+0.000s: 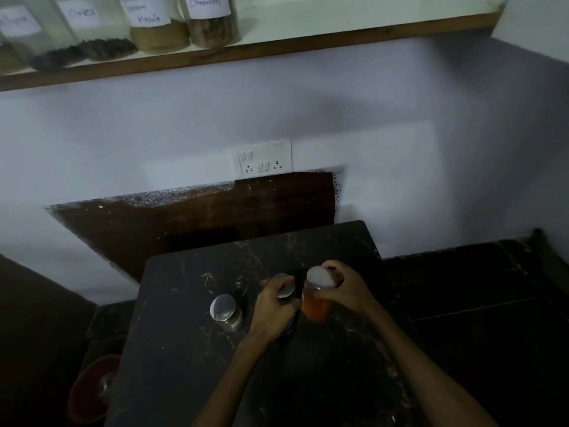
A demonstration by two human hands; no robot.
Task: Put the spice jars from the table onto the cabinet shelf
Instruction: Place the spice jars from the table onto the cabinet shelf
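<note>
On the dark marble table [191, 349] stand three spice jars with silver lids. My right hand [348, 291] is wrapped around the jar of orange powder [317, 306] at the right. My left hand [274, 306] grips a dark jar [284, 286] in the middle; only its lid shows clearly. A third jar [226, 312] stands free to the left. Up above runs the cabinet shelf [277, 47], holding several labelled jars, among them Cinnamon [212, 23], Garam Masala [154, 29] and Cloves [95, 35].
A white wall with a switch and socket plate [264, 157] rises behind the table, with a dark wooden panel [200, 217] below it. A reddish bin [92, 392] sits on the floor at the table's left. The shelf's right half is bare.
</note>
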